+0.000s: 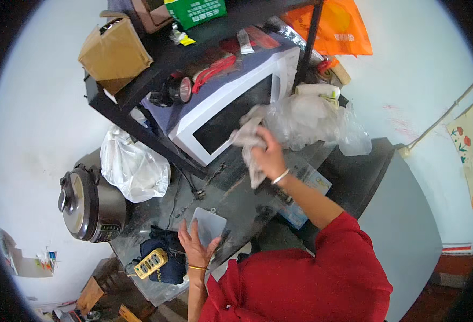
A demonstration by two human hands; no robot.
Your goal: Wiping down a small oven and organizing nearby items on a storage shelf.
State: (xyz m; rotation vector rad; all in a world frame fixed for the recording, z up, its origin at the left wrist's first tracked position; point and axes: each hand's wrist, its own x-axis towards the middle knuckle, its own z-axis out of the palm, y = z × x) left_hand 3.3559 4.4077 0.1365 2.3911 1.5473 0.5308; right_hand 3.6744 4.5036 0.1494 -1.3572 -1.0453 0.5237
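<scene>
In my right hand (270, 155) is a crumpled, pale cloth (250, 135), held just in front of the microwave oven (236, 108). The cloth partly covers the lower edge of the microwave's dark door. My left hand (198, 243) rests on a translucent plastic box (210, 223) with a small hanging loop, its fingers spread over one side. That box lies on the dark tabletop (228, 205). To the right of the cloth, clear plastic bags (309, 120) are heaped against the microwave.
A pressure cooker (89, 205) and a white plastic bag (135, 165) stand at left. Near my left hand lie a yellow power strip (151, 263) and a dark blue cloth item (168, 249). A black shelf frame (139, 124) surrounds the microwave, with a cardboard box (115, 52) above.
</scene>
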